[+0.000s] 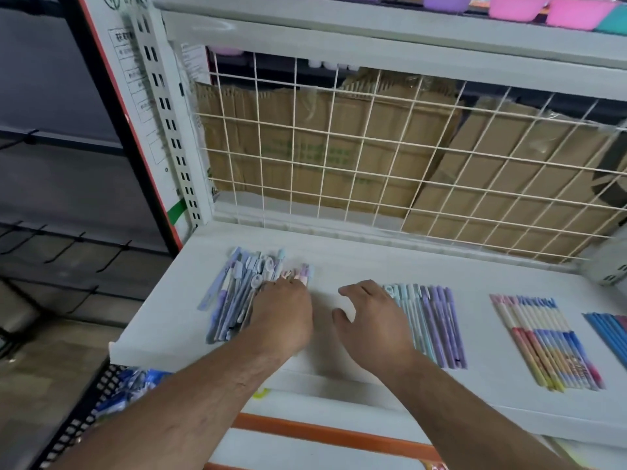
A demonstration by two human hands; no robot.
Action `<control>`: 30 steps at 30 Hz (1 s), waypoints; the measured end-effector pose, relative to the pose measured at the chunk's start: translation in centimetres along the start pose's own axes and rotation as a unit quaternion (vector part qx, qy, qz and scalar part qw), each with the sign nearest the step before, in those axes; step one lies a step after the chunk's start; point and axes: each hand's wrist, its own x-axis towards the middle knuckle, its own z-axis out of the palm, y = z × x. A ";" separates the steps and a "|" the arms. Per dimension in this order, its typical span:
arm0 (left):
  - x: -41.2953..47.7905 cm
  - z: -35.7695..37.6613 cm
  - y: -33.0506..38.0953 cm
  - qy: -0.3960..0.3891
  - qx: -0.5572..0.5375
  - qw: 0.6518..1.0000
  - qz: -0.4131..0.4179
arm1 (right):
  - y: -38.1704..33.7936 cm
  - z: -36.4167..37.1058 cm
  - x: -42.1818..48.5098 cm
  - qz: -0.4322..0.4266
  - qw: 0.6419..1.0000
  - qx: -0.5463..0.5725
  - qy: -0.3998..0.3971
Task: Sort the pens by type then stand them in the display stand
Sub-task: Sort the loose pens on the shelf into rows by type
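head view. an unsorted pile of pens [237, 296] lies at the left of a white shelf [339, 262], long axes running front to back, far ends leaning right, several crossed, caps mostly at the far end. the left hand [285, 317] rests palm down on the pile's right edge, its fingers bent over the pens; whether they grip one cannot be told. the right hand [373, 320] hovers just right of it, fingers spread and loosely curved, holding nothing. its outer edge overlaps a row of teal and purple pens [434, 320] laid parallel, side by side, front to back. further right, well apart from both hands, lies a row of pink, yellow and blue pens [546, 344], then dark blue pens [609, 334] at the frame edge. a wire grid [373, 179] backs the shelf.
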 end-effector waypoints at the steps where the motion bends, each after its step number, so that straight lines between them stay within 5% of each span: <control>1: 0.2 -0.2 0.1 -0.011 -0.005 1.000 0.002 | 0.1 0.0 0.0 -0.001 1.000 0.000 0.000; 8: 2.0 -1.4 0.4 -0.110 -0.036 0.993 0.022 | 0.4 -0.3 -0.2 0.005 1.000 0.003 -0.001; 17: 1.7 -0.4 2.5 -0.123 0.027 0.990 0.060 | 1.9 -0.8 -1.0 0.026 1.000 0.004 0.001; 22: 2.3 -0.9 1.9 -0.124 -0.140 0.982 0.015 | 2.1 -1.1 -1.5 0.057 0.998 0.029 -0.023; 24: 2.6 -1.2 2.0 -0.137 -0.276 0.951 0.002 | 2.0 -1.6 -1.5 0.088 0.993 0.063 -0.049; 27: 2.4 -1.3 2.9 -0.175 -0.546 0.818 -0.037 | 1.5 -2.4 -1.5 0.142 0.975 0.154 -0.076; 30: 2.0 -1.4 3.8 -0.172 -0.667 0.723 -0.057 | 1.3 -3.1 -1.6 0.188 0.944 0.249 -0.103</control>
